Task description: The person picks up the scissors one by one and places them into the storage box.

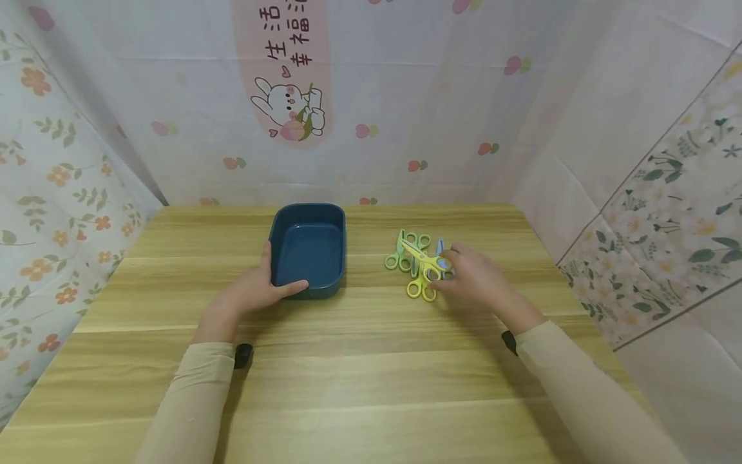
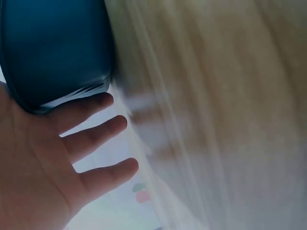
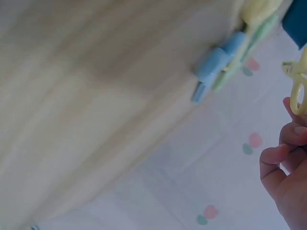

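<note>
A dark blue rectangular container (image 1: 307, 251) stands on the table. My left hand (image 1: 249, 290) rests against its left near corner, thumb over the near rim and fingers along the left side. In the left wrist view those fingers (image 2: 96, 139) are straight and spread. My right hand (image 1: 475, 274) pinches a pair of yellow scissors (image 1: 426, 259) by the handle, above a small pile. Beneath lie other yellow scissors (image 1: 414, 289), green scissors (image 1: 400, 251) and blue scissors (image 1: 440, 246), partly covered. The right wrist view shows the held yellow handle (image 3: 298, 96) at the fingertips.
The wooden table (image 1: 359, 386) has its back edge along a patterned white curtain (image 1: 406, 96). More floral cloth hangs at the left (image 1: 58, 161) and right. A dark strap piece (image 1: 243, 355) shows at the left wrist.
</note>
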The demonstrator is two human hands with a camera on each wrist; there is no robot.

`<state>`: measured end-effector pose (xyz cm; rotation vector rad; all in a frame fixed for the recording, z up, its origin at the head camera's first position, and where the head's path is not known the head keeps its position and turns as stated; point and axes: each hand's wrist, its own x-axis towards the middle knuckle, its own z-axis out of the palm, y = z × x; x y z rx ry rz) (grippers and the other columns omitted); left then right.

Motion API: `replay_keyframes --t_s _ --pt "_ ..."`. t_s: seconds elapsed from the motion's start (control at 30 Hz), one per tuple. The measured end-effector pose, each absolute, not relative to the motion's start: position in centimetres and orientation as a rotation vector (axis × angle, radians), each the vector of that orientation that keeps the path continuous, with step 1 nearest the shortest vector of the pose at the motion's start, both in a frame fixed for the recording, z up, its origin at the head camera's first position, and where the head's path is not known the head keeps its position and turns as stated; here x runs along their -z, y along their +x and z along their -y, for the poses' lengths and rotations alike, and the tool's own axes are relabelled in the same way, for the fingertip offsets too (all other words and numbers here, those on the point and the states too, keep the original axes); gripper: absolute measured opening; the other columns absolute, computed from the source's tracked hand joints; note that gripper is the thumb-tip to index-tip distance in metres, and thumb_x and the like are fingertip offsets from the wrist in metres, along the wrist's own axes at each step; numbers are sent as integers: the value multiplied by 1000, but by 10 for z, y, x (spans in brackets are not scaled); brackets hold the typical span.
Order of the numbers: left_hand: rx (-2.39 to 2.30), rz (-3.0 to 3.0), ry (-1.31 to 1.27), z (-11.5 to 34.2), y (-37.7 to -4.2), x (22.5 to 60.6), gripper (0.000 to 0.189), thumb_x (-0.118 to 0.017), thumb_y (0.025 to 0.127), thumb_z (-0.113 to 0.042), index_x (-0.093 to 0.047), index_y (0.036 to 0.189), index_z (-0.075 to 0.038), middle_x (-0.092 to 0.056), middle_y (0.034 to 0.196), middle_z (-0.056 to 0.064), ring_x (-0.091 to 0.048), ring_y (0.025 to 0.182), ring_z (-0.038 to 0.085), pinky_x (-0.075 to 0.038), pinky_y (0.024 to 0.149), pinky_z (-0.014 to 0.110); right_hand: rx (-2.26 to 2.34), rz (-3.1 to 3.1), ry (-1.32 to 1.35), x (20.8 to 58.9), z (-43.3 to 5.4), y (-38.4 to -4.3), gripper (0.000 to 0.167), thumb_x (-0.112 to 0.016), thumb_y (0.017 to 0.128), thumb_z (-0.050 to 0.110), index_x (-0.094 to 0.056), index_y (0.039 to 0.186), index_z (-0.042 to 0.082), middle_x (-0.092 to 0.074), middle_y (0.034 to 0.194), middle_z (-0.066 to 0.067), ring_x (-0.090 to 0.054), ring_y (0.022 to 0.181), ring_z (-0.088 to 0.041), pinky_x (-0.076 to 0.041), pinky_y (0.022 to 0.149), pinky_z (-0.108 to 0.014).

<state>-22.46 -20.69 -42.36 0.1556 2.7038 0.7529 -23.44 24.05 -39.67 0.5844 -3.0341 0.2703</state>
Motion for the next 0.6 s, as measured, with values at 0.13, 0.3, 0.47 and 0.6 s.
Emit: replay_keyframes --t_s 0.13,0.3,0.47,0.6 --pt "-715 -2703 170 206 -224 421 142 -53 88 -90 29 163 -2 -19 170 39 -47 147 55 -46 116 64 -273 3053 603 384 -230 -241 79 -88 86 46 -63 142 -3 -67 132 -20 -70 112 -38 -59 95 -56" --pt "-701 -2692 190 209 -225 418 138 -51 90 -88 28 163 -2 -21 169 41 -50 143 56 -47 115 65 -293 3085 641 363 -212 -247 82 -86 87 51 -61 145 -2 -66 135 -19 -70 112 -35 -59 96 -53" --pt "-667 -2735 205 214 -228 419 138 -54 89 -89 25 166 -6 -23 169 40 -51 142 57 -47 113 66 -351 3124 665 345 -192 -254 85 -83 89 53 -56 152 2 -56 154 -20 -60 137 -41 -52 112 -57" --pt "-643 -2763 230 216 -231 421 140 -56 87 -89 23 166 -6 -26 168 40 -53 141 56 -48 112 66 -343 3076 740 330 -177 -258 84 -84 87 55 -61 146 0 -62 145 -18 -65 128 -37 -57 104 -53"
